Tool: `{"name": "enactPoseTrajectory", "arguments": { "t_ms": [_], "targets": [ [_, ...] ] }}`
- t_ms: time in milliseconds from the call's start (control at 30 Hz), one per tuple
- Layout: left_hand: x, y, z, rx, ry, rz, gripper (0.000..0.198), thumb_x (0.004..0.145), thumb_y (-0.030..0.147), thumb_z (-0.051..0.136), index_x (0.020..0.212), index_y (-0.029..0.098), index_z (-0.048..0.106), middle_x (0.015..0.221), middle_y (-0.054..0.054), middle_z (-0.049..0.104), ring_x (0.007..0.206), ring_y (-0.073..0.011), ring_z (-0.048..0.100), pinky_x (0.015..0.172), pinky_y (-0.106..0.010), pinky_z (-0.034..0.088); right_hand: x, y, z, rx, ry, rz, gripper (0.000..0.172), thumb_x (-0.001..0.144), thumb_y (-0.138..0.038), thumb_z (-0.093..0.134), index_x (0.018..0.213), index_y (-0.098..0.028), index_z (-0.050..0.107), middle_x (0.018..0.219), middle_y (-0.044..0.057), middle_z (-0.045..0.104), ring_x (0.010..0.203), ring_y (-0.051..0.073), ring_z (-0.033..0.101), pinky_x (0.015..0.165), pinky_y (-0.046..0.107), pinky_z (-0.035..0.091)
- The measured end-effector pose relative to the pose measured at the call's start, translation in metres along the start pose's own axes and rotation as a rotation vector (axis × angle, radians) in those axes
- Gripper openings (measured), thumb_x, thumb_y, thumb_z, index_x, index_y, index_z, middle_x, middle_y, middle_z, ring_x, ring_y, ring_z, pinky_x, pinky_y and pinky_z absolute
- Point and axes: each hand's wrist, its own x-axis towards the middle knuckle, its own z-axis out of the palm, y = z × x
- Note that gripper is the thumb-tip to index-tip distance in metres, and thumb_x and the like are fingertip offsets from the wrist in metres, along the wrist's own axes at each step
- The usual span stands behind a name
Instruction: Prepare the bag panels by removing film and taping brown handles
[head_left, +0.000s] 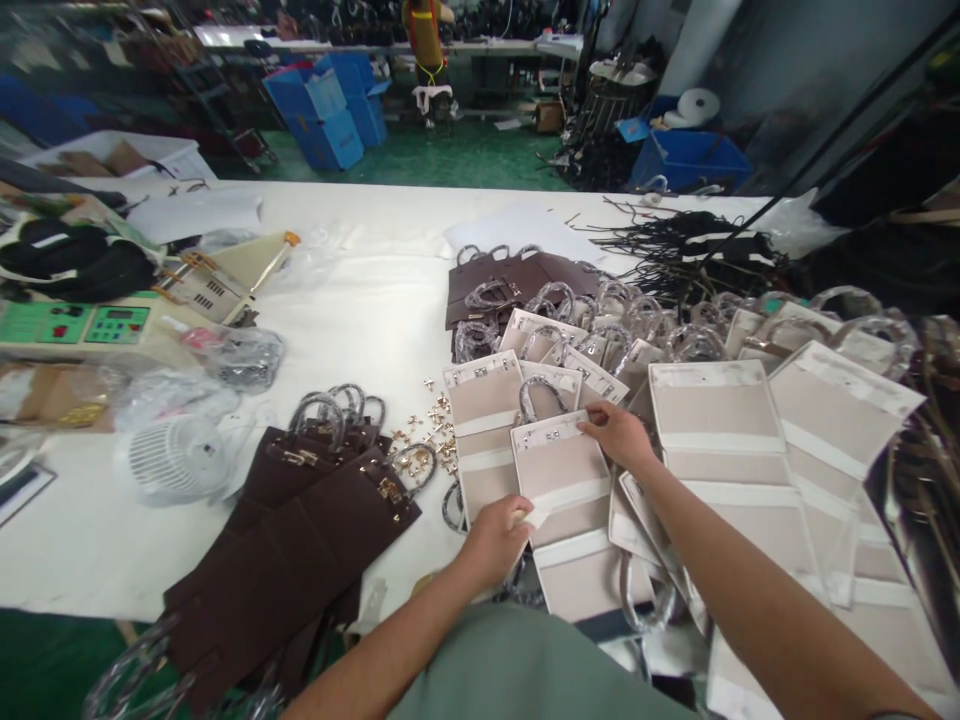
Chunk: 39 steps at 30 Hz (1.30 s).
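Note:
A flat beige handbag panel lies in front of me, with pale strips across it, small metal pieces near its top edge and a plastic-wrapped handle above. My left hand pinches its left edge. At its top right corner, my right hand is closed on the panel, thumb on top. More beige panels lie under and beside it. To the left, dark brown bag panels with wrapped handles are stacked at an angle. Small gold metal fittings are scattered between the two piles.
Beige panels heap up on the right. Dark brown panels and black cords lie behind. A white fan and a machine with a green control face stand on the left. Beyond the table are blue bins and a person.

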Motion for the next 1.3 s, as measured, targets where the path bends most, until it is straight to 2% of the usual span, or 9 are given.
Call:
{"name": "enactPoseTrajectory", "arguments": {
  "t_ms": [100, 267, 333, 467, 667, 833, 967, 1067, 1300],
  "targets": [
    [-0.011, 0.005, -0.006, -0.108, 0.03, -0.011, 0.033, 0.08, 0.018, 0.062, 0.112, 0.016, 0.07, 0.093, -0.001, 0.073, 0.085, -0.0168, 0.064, 0.078, -0.025, 0.048, 0.002, -0.001, -0.005, 0.04, -0.002, 0.002, 0.028, 0.079, -0.036, 0.071, 0.102, -0.021, 0.074, 0.081, 0.002, 0.074, 0.075, 0.021, 0.066, 0.069, 0.03, 0.044],
    [-0.031, 0.012, -0.012, -0.271, 0.086, -0.099, 0.09, 0.071, 0.026, 0.078, 0.153, 0.015, 0.042, 0.087, 0.002, 0.071, 0.078, -0.0165, 0.063, 0.079, -0.028, 0.049, -0.027, -0.026, -0.015, 0.103, 0.139, -0.064, 0.038, 0.087, -0.041, 0.061, 0.115, -0.017, 0.072, 0.1, 0.008, 0.074, 0.079, 0.021, 0.064, 0.077, 0.034, 0.049],
    [-0.037, 0.015, -0.012, -0.252, 0.097, -0.086, 0.076, 0.073, 0.028, 0.078, 0.144, 0.015, 0.056, 0.094, -0.002, 0.074, 0.082, -0.0184, 0.066, 0.082, -0.03, 0.05, -0.055, -0.045, -0.019, 0.192, 0.063, -0.206, 0.039, 0.09, -0.046, 0.062, 0.117, -0.019, 0.071, 0.106, 0.008, 0.073, 0.078, 0.02, 0.063, 0.078, 0.033, 0.05],
    [-0.044, 0.019, -0.009, -0.152, 0.129, -0.017, 0.034, 0.079, 0.029, 0.075, 0.111, 0.017, 0.076, 0.104, -0.005, 0.078, 0.093, -0.0211, 0.069, 0.085, -0.029, 0.05, -0.115, -0.08, -0.022, 0.182, -0.378, -0.593, 0.023, 0.089, -0.038, 0.068, 0.106, -0.025, 0.076, 0.102, 0.004, 0.074, 0.088, 0.02, 0.066, 0.08, 0.031, 0.05],
    [-0.046, 0.024, -0.008, 0.164, 0.162, 0.1, 0.012, 0.085, 0.028, 0.068, 0.091, 0.022, 0.077, 0.09, -0.002, 0.076, 0.085, -0.0201, 0.068, 0.078, -0.029, 0.047, -0.152, -0.104, -0.018, -0.179, -0.341, -0.742, 0.011, 0.086, -0.019, 0.067, 0.082, -0.024, 0.075, 0.081, 0.001, 0.073, 0.079, 0.019, 0.065, 0.078, 0.032, 0.042],
    [-0.044, 0.031, -0.008, 0.304, 0.203, 0.24, 0.018, 0.094, 0.025, 0.058, 0.083, 0.021, 0.072, 0.087, -0.003, 0.072, 0.083, -0.0189, 0.066, 0.075, -0.029, 0.044, -0.136, -0.09, -0.007, -0.156, -0.207, -0.634, 0.014, 0.087, -0.021, 0.061, 0.077, -0.021, 0.071, 0.078, 0.002, 0.071, 0.076, 0.019, 0.062, 0.077, 0.032, 0.041],
    [-0.039, 0.03, -0.003, 0.27, 0.164, 0.334, 0.018, 0.095, 0.027, 0.057, 0.086, 0.022, 0.072, 0.088, -0.003, 0.073, 0.082, -0.0173, 0.067, 0.074, -0.028, 0.044, -0.089, -0.062, 0.005, 0.161, -0.116, -0.26, 0.024, 0.088, -0.037, 0.057, 0.08, -0.02, 0.073, 0.08, 0.004, 0.074, 0.074, 0.021, 0.065, 0.069, 0.03, 0.046],
    [-0.031, 0.022, 0.001, 0.149, 0.176, 0.202, 0.015, 0.092, 0.03, 0.061, 0.089, 0.024, 0.074, 0.092, -0.001, 0.075, 0.084, -0.0169, 0.068, 0.077, -0.027, 0.046, -0.055, -0.046, 0.015, 0.286, -0.079, -0.136, 0.032, 0.084, -0.048, 0.059, 0.081, -0.02, 0.075, 0.082, 0.005, 0.075, 0.076, 0.022, 0.066, 0.07, 0.031, 0.049],
    [-0.011, -0.001, 0.006, 0.089, 0.128, -0.026, 0.025, 0.083, 0.022, 0.06, 0.106, 0.024, 0.071, 0.1, 0.0, 0.075, 0.089, -0.0186, 0.066, 0.08, -0.028, 0.049, -0.027, -0.033, 0.041, 0.253, -0.053, -0.183, 0.034, 0.083, -0.05, 0.06, 0.086, -0.02, 0.075, 0.088, 0.006, 0.073, 0.08, 0.023, 0.064, 0.077, 0.034, 0.049]
  ]
}}
